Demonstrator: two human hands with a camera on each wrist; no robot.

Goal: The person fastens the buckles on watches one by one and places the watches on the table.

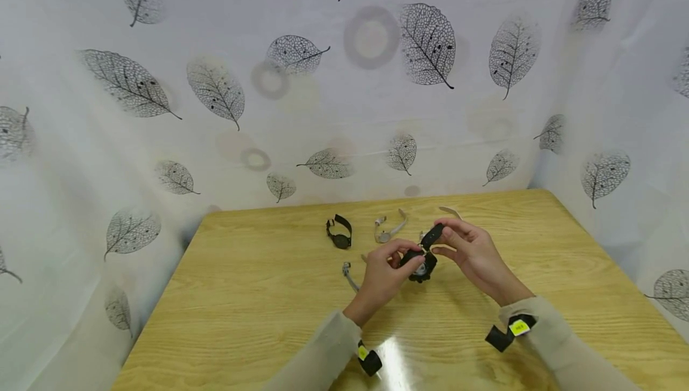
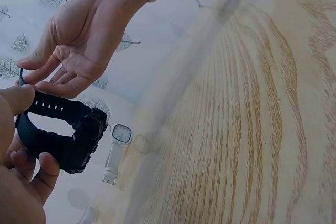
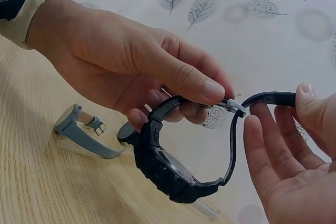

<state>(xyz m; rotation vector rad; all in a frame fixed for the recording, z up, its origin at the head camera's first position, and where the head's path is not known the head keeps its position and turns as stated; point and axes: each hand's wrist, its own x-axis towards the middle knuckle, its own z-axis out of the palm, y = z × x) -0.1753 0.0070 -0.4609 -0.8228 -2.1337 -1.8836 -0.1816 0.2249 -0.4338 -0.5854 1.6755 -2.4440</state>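
A chunky black wristwatch (image 1: pixel 423 270) is held up over the table between both hands. My left hand (image 1: pixel 389 264) grips its strap, with the thumb close to the metal buckle (image 3: pixel 235 107) in the right wrist view. The free end of the strap (image 3: pixel 273 98) reaches out past the buckle. My right hand (image 1: pixel 473 254) pinches that end between thumb and fingers. In the left wrist view the watch case (image 2: pixel 89 137) hangs at the far side of the looped strap.
Other watches lie on the wooden table (image 1: pixel 242 295): a black one (image 1: pixel 341 240), a pale one (image 1: pixel 384 236) and a grey-strapped one (image 1: pixel 350 277). A white square-faced watch (image 2: pixel 122 132) shows in the left wrist view. A leaf-patterned curtain (image 1: pixel 334 110) surrounds the table's back and sides.
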